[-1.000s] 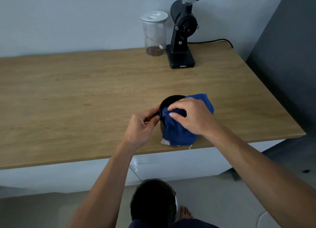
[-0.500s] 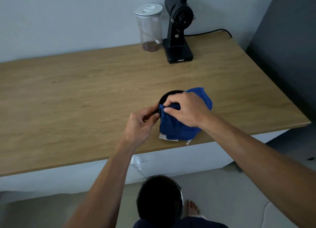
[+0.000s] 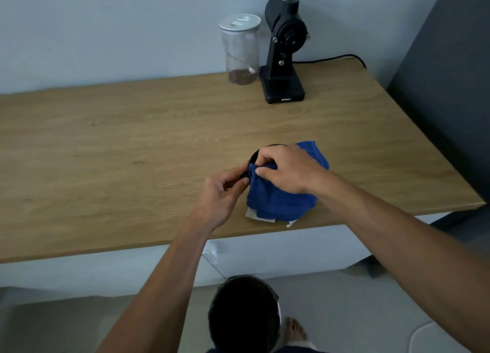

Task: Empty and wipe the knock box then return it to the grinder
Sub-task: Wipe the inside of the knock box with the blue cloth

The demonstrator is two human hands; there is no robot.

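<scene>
The black knock box (image 3: 254,158) stands near the front edge of the wooden table (image 3: 132,154), mostly covered by a blue cloth (image 3: 278,199). My right hand (image 3: 286,169) presses the cloth over the box's rim, fingers pinching it at the left side. My left hand (image 3: 220,193) grips the box's left side between thumb and fingers. Only a sliver of the box's rim shows. The black grinder (image 3: 283,58) stands at the back of the table against the wall.
A clear jar (image 3: 240,50) with a white lid and some coffee beans stands left of the grinder. A black-lined bin (image 3: 245,317) sits on the floor below the table edge, next to my bare foot (image 3: 295,331). The grinder's cable (image 3: 334,59) runs right.
My right hand has slid the cloth leftward around the box's rim, covering more of the opening. My left hand keeps its hold on the box. The camera view shifted slightly.
</scene>
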